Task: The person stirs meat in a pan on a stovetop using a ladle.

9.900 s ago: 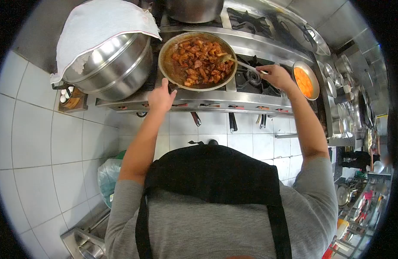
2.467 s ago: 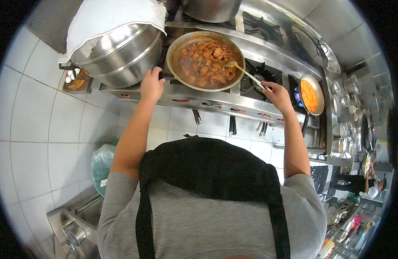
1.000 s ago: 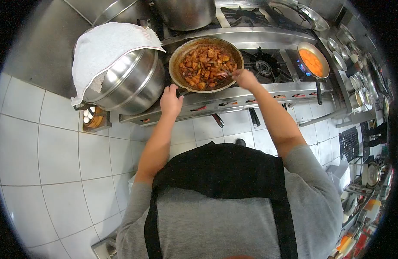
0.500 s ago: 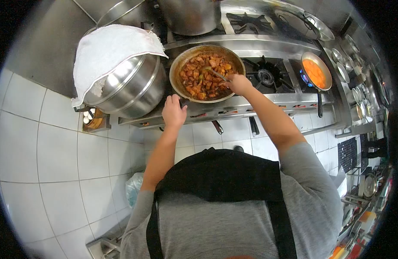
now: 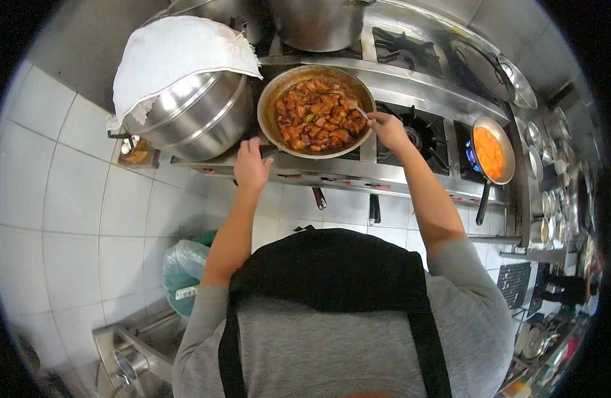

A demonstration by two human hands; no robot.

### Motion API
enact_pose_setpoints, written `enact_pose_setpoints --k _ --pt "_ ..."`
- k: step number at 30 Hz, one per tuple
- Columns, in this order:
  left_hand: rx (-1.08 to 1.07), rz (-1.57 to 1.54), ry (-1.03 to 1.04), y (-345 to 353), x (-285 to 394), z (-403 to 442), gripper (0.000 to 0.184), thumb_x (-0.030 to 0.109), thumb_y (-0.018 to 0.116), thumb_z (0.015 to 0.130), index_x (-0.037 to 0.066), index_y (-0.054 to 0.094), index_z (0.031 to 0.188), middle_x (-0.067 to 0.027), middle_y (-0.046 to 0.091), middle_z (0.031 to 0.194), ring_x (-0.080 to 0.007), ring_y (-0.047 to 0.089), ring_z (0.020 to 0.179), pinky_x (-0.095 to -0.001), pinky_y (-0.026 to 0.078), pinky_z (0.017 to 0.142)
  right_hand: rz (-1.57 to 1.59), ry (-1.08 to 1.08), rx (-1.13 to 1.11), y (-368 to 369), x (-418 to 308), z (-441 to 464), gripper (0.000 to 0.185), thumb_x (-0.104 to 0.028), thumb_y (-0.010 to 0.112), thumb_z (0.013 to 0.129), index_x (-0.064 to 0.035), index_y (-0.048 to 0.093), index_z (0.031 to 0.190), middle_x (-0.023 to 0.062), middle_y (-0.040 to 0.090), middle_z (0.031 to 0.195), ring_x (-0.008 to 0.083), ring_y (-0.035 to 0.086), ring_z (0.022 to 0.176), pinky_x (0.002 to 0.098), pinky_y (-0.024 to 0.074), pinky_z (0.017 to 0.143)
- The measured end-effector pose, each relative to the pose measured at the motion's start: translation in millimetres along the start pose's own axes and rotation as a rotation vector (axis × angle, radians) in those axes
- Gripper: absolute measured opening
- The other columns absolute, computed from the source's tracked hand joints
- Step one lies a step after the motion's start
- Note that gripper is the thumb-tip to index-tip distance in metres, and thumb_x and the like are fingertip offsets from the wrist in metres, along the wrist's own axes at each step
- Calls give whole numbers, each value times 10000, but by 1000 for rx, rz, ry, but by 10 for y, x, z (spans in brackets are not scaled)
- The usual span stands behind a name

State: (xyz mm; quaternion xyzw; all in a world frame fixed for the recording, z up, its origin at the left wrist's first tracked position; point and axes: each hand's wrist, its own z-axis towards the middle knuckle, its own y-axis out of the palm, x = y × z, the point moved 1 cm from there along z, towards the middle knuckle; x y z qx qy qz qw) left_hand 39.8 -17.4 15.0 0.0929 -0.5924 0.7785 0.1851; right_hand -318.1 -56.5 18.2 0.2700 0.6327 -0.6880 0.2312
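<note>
My left hand [image 5: 252, 167] is closed at the dark handle of a wide frying pan [image 5: 268, 126], at the pan's near left side. Brown sauced chunks of food [image 5: 322, 116], perhaps meat, cover the pan's bottom. A slim metal spoon [image 5: 356, 107] is pinched in my right hand [image 5: 389, 131] over the pan's right rim. The spoon's tip lies among the chunks near the far side, and its bowl is partly hidden.
On the left stands a big steel pot [image 5: 202, 123] under a white cloth [image 5: 179, 56]. A smaller pan with orange food [image 5: 489, 154] sits over a blue flame at right. Behind is a tall pot [image 5: 318, 26]. A bare burner [image 5: 415, 132] lies between the pans.
The spoon has moved from the middle of the food toward the pan's far right. My right hand has shifted right, and the view has turned slightly.
</note>
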Motion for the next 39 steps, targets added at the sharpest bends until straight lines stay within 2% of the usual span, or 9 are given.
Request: enact_pose_setpoints --k 6,10,14,16,19,23,24,30,39 --pt "88 12 11 -219 -65 -784 752 177 770 681 119 392 1329 -184 315 1403 -390 411 1199 -457 373 969 100 15 -171 -15 285 -576 307 -300 611 836 -130 650 1088 193 644 1018 359 612 970 392 480 851" --pt "-128 77 -323 90 -71 -2146 478 147 683 760 132 519 1209 -170 321 1404 -365 321 1290 -503 293 1012 106 22 -122 -37 323 -590 289 -266 597 847 -137 636 1103 187 639 1026 352 616 958 389 483 839" --pt "199 592 -425 987 -227 -4006 329 292 553 840 164 551 1143 -93 424 1373 -282 391 1273 -497 269 1013 194 -104 -85 -365 384 -866 305 -256 590 852 -133 628 1129 155 656 1011 329 631 943 377 488 820" --pt "325 718 -394 1317 -164 -4472 311 386 478 885 187 568 1106 -53 477 1356 -231 425 1266 -496 257 1015 95 -155 -144 -161 625 -868 295 -274 595 847 -186 633 1127 165 660 993 336 633 929 398 489 811" --pt "32 769 -121 794 311 -4205 259 349 479 872 186 573 1049 -57 403 1418 -235 364 1313 -496 238 1042 -143 -61 -209 -11 474 -737 282 -294 580 850 -213 623 1117 182 656 971 362 626 906 430 487 799" --pt "-462 198 -615 314 665 -3675 276 275 540 856 183 564 1115 -111 322 1427 -330 295 1338 -518 269 1044 -177 -176 -233 -256 569 -462 287 -310 557 858 -221 615 1125 188 651 973 365 623 908 432 492 786" --pt "-233 -123 -768 104 763 -3494 336 173 635 797 154 554 1122 -143 317 1404 -365 303 1316 -509 305 1032 -228 -187 -220 -505 472 -495 291 -310 551 861 -224 616 1131 185 652 973 361 625 908 430 493 785" --pt "-52 -22 -650 -257 819 -3954 501 81 742 672 124 545 1131 -201 341 1363 -401 356 1246 -469 366 997 -558 -140 -190 -1638 191 -733 275 -337 575 844 -236 659 1086 146 667 979 317 635 920 412 489 806" --pt "-114 -137 -1081 548 1188 -6974 435 295 727 740 151 561 1116 -211 308 1385 -408 325 1275 -474 338 1025 -723 -397 -234 -640 379 5 357 -222 621 756 -155 623 1107 181 651 983 328 632 925 413 485 777"
